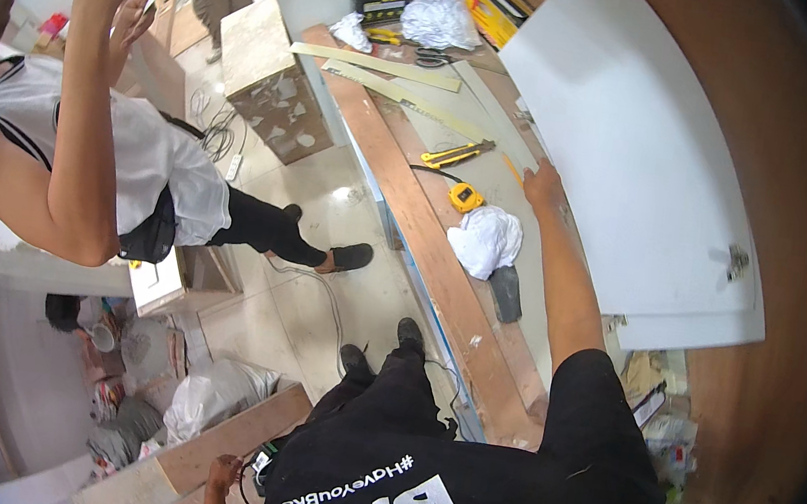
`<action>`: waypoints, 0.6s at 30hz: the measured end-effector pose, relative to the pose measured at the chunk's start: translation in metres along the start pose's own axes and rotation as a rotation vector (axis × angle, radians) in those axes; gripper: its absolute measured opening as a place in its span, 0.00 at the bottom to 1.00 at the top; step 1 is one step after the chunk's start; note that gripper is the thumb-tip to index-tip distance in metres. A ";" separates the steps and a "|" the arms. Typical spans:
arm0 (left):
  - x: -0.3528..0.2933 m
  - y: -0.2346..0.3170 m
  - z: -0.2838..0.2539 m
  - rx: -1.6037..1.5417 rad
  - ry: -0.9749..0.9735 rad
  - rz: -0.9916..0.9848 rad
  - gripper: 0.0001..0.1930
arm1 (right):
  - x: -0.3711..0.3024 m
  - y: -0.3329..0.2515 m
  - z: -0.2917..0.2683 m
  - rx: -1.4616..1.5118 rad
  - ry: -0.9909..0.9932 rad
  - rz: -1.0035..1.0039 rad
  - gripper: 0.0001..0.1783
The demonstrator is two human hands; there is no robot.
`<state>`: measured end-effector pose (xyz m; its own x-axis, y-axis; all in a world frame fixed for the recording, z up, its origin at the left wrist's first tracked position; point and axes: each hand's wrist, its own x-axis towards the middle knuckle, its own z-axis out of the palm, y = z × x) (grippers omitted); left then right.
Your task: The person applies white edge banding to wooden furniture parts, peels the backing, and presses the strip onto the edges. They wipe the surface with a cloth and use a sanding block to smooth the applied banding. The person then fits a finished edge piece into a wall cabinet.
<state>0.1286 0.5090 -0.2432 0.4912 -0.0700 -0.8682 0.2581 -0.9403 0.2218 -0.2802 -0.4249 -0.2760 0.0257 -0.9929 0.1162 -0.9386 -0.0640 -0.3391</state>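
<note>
The desk runs under a yellow tape measure. Right of that tape measure stands a big white panel. Between the two, the person's right arm reaches out almost straight, its right hand low over the desk, fingers curled around an orange pencil just up and right of the tape measure. The left hand hangs well below and left of it, elbow hidden; whether it grips anything cannot be told. A white cloth lies just below the tape measure, a yellow utility knife just above.
</note>
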 end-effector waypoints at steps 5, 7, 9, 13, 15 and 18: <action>-0.042 -0.009 0.058 -0.192 -0.030 -0.012 0.18 | 0.028 -0.013 0.007 -0.271 -0.230 0.133 0.30; -0.051 -0.010 0.080 -0.258 -0.029 -0.025 0.18 | 0.033 -0.014 0.005 -0.289 -0.194 0.075 0.29; -0.056 -0.013 0.099 -0.338 -0.079 0.056 0.16 | 0.037 -0.014 0.004 -0.291 -0.181 0.050 0.28; -0.051 -0.025 0.129 -0.321 -0.007 0.207 0.11 | 0.050 -0.008 0.005 -0.171 -0.145 -0.014 0.25; -0.043 -0.035 0.140 -0.130 -0.040 0.309 0.10 | 0.055 -0.003 -0.002 -0.055 -0.190 -0.057 0.22; -0.030 -0.046 0.148 -0.244 0.033 0.313 0.10 | 0.062 -0.007 -0.034 0.165 -0.297 -0.105 0.19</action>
<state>-0.0213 0.5056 -0.2929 0.6028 -0.3264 -0.7281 0.2796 -0.7683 0.5758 -0.2839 -0.4824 -0.2350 0.2410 -0.9643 -0.1100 -0.8578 -0.1587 -0.4888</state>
